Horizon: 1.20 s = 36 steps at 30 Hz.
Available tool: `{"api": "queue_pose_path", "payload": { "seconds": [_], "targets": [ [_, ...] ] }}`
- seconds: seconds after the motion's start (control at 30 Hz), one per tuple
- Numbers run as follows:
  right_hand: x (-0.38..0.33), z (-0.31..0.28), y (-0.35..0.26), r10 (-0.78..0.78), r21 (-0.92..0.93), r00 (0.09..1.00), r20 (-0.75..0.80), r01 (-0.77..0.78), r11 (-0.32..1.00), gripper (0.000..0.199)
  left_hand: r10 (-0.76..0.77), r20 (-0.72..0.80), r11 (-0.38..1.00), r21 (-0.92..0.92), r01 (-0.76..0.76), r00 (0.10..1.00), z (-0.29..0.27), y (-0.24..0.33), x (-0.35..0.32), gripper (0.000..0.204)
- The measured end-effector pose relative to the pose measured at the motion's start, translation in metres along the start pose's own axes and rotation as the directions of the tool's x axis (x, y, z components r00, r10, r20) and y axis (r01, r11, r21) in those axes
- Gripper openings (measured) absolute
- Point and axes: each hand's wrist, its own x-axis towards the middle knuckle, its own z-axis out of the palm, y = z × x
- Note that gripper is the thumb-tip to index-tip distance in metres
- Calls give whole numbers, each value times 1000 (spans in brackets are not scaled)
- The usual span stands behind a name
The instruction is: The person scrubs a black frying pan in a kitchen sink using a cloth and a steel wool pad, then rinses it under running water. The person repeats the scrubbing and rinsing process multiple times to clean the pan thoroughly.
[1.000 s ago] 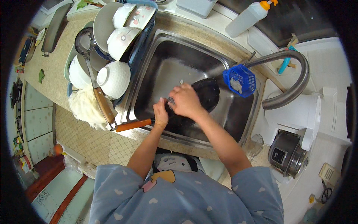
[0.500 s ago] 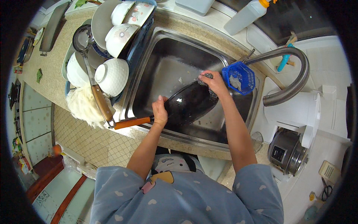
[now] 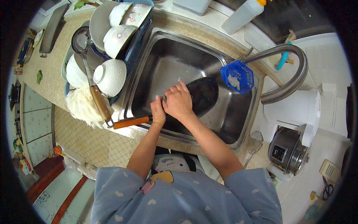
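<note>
A black wok (image 3: 204,96) with an orange-brown wooden handle (image 3: 131,122) leans on its side in the steel sink (image 3: 149,67). My left hand (image 3: 158,110) is closed on its rim near the handle. Right beside it, my right hand (image 3: 179,99) presses a steel wool scourer (image 3: 165,99) against the same end of the rim. Only a bit of the scourer shows between the fingers; the rest is under the palm. The handle sticks out over the sink's front left edge.
A dish rack (image 3: 136,48) of white bowls stands left of the sink, with a ladle (image 3: 91,71) and a cream cloth (image 3: 84,106) hanging over the front. At the right are a blue strainer basket (image 3: 238,77), a curved faucet (image 3: 298,74) and a wire-mesh skimmer (image 3: 255,142).
My right hand has swept the scourer from the wok's far right rim back toward the handle, close to my left hand. The left hand keeps its hold and the wok tilts slightly differently.
</note>
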Motion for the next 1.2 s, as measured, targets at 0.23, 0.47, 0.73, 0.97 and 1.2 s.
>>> {"api": "queue_pose_path", "payload": {
  "seconds": [0.23,0.47,0.73,0.97,1.2],
  "targets": [
    [6,-8,34,111,112,991,-74,-102,988,15,77,-45,996,45,-75,996,-3,-32,3,57],
    [-13,3,158,724,653,680,118,-602,459,25,78,-21,994,79,-76,997,0,-8,-1,57],
    [-39,62,221,821,765,548,159,-594,248,29,153,3,956,252,-149,988,3,3,-2,52],
    [-40,48,198,843,662,532,81,-661,353,36,244,122,650,716,-256,962,15,27,5,49],
    [-20,25,145,770,684,635,61,-588,431,32,354,352,298,835,-462,866,57,96,22,38]
  ]
}}
